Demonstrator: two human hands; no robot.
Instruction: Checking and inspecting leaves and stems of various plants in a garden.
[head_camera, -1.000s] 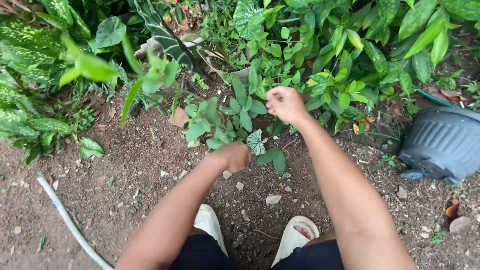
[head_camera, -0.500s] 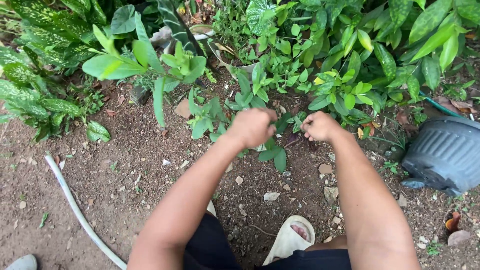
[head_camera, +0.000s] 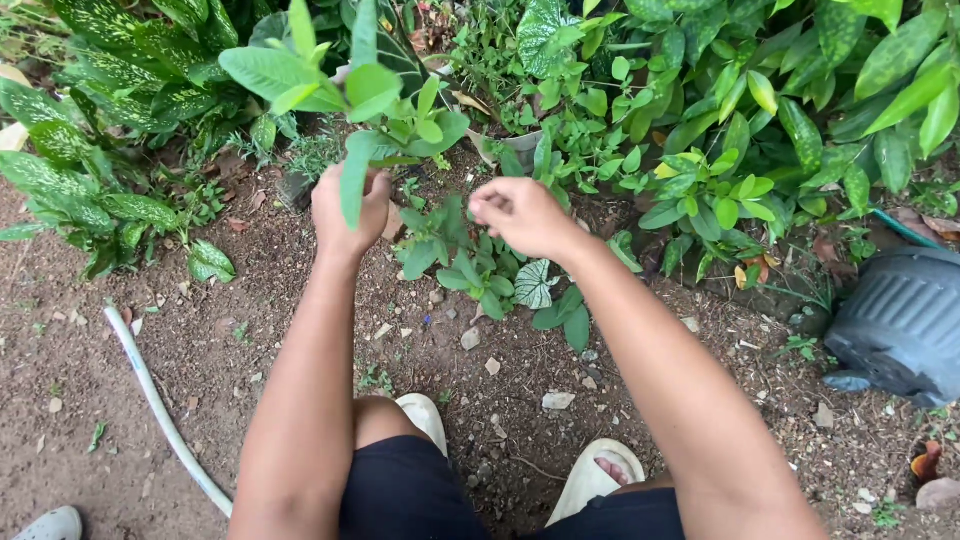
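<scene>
My left hand (head_camera: 348, 212) is raised at the edge of the plant bed, its fingers closed at the stem of a tall light-green leafy sprig (head_camera: 352, 88). One long leaf hangs down in front of the hand. My right hand (head_camera: 520, 215) hovers beside it to the right, fingers pinched together; nothing shows between them. Both hands are above a low cluster of small green plants (head_camera: 470, 265) with one white-veined leaf (head_camera: 535, 283), rooted in brown soil.
A white hose (head_camera: 150, 395) curves over the dirt at left. A dark grey ribbed pot (head_camera: 895, 320) lies at right. My pale sandals (head_camera: 600, 470) stand below the hands, with small stones (head_camera: 557, 400) about. Dense spotted foliage (head_camera: 120, 60) fills the back. Another shoe (head_camera: 45, 522) shows bottom left.
Both hands were low among the small plants half a second ago. My left hand has risen up and left to the tall sprig's stem; my right hand has lifted and shifted left.
</scene>
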